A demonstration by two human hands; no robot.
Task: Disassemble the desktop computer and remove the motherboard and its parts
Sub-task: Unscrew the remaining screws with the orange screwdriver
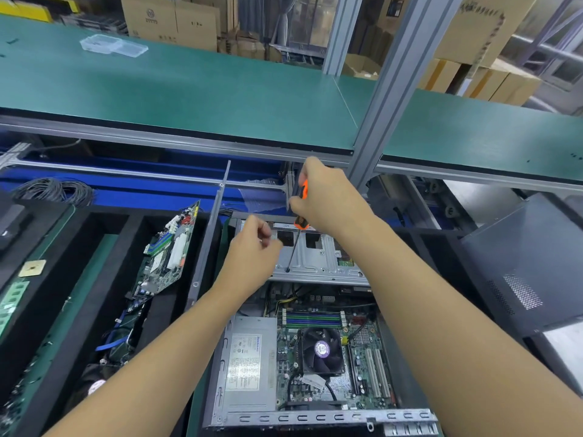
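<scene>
The computer case [315,417] lies open at near centre on the workbench, its open side facing up. The motherboard [362,357] is seated inside the case on the right. A black cooling fan [321,350] sits on top of it. The grey power supply [249,364] occupies the left side of the case, just beside the fan. A metal drive cage [321,260] spans the far end of the case.

The right hand [328,197] is above the far edge of the cage. Its fingers are wrapped tightly round the orange-and-black handle of a screwdriver [295,244]. The shaft slants down and to the left, and its tip touches the top plate of the cage. The left hand [252,250] is at the left end of the cage, just beside the shaft. Its fingers are curled toward the thumb. Whether they pinch anything cannot be told.

To the left, in a black foam slot, a second circuit board [167,253] stands tilted on edge. Farther left lie a gold chip [32,268] and a green memory stick [12,301]. A coil of dark cable [53,190] lies beyond them. To the right, a dark side panel [517,263] leans near the case.

A green shelf [189,89] runs across above the bench, carried by an aluminium post [397,89]. A clear plastic tray [113,45] rests on its far left. Cardboard boxes [170,20] are stacked behind the shelf.
</scene>
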